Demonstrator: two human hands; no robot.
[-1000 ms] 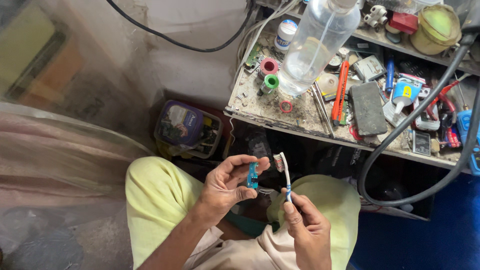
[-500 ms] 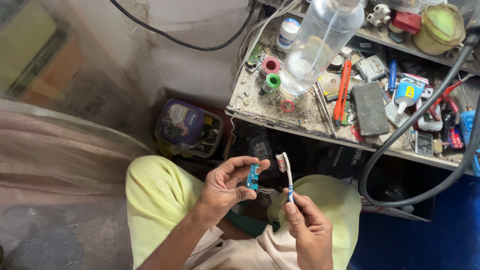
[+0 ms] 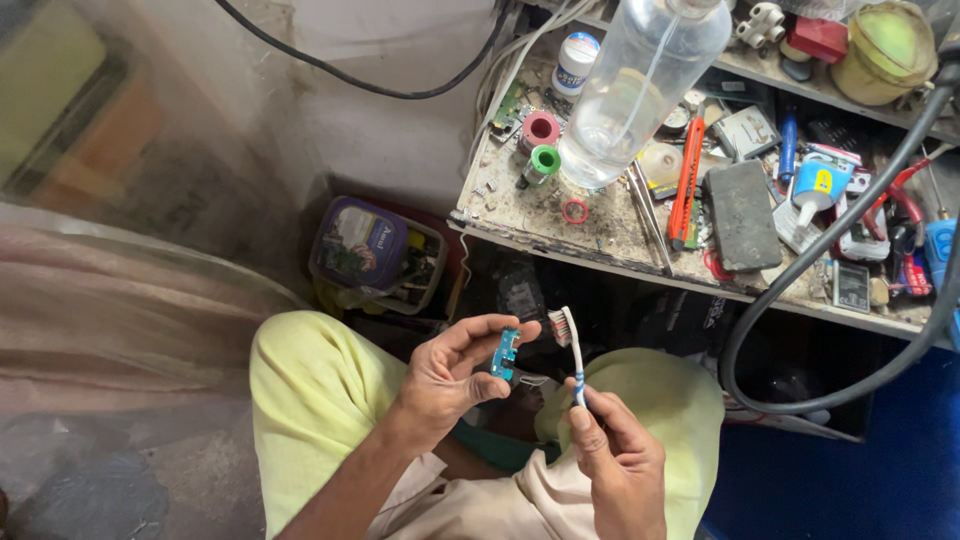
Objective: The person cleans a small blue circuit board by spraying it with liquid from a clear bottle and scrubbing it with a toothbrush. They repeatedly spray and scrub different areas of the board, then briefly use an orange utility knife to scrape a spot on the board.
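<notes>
Left hand (image 3: 450,375) pinches a small blue circuit board (image 3: 505,353) upright between thumb and fingertips; just beside it, right hand (image 3: 620,460) grips a toothbrush (image 3: 570,345) — bristles facing the board — below the cluttered bench (image 3: 520,215).

Small blue circuit board (image 3: 504,353), white-and-blue toothbrush (image 3: 570,352), pale yellow-green trousers (image 3: 310,400), orange cutter (image 3: 686,180)

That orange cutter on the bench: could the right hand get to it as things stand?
Probably not at once: the right hand grips a toothbrush. The orange cutter lies uncovered on the bench, beyond the knees.
</notes>
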